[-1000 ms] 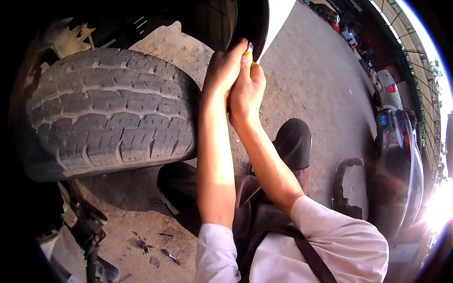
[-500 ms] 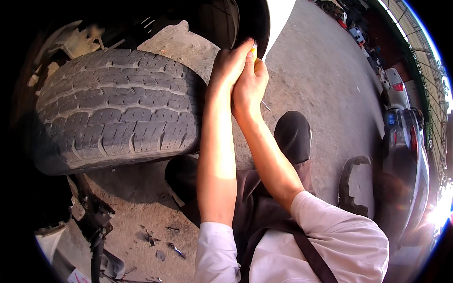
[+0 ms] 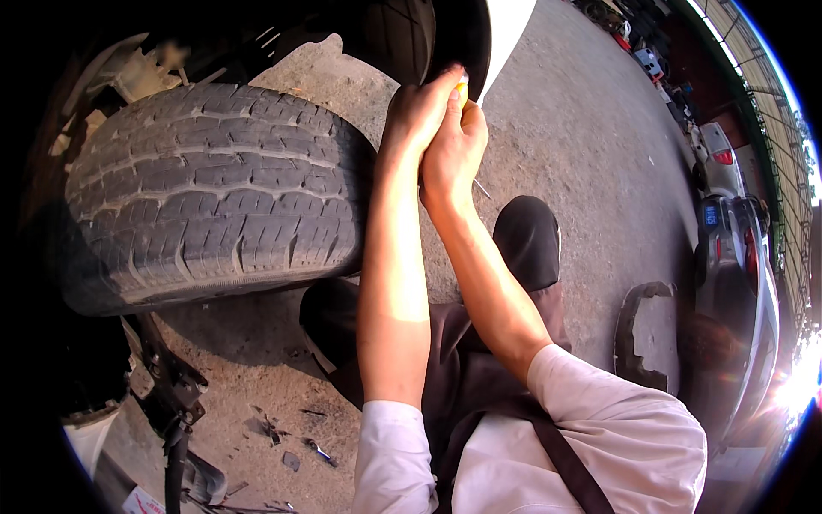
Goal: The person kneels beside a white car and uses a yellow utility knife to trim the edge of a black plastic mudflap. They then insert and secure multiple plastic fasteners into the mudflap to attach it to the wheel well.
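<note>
My left hand (image 3: 414, 118) and my right hand (image 3: 454, 152) are pressed side by side, both closed, under the edge of a white body panel (image 3: 507, 34). Between them a small yellow piece, seemingly the handle of a tool (image 3: 463, 91), shows with a pale end; the rest is hidden by my fingers. My left fingertips reach over its top, while my right thumb lies along it. Just left of my forearms stands a worn black tire (image 3: 223, 193). The dark wheel-well liner (image 3: 458, 43) is right beyond my fingertips.
A thin metal rod (image 3: 484, 188) shows beside my right wrist. Small loose parts and a metal piece (image 3: 320, 451) lie on the dirt at lower left, near a dark suspension part (image 3: 175, 385). A curved dark trim piece (image 3: 634, 338) and parked cars (image 3: 736, 257) are at right.
My hands stay in nearly the same place, with a slight shift of the fingers at the yellow piece. My right knee has moved slightly up and left.
</note>
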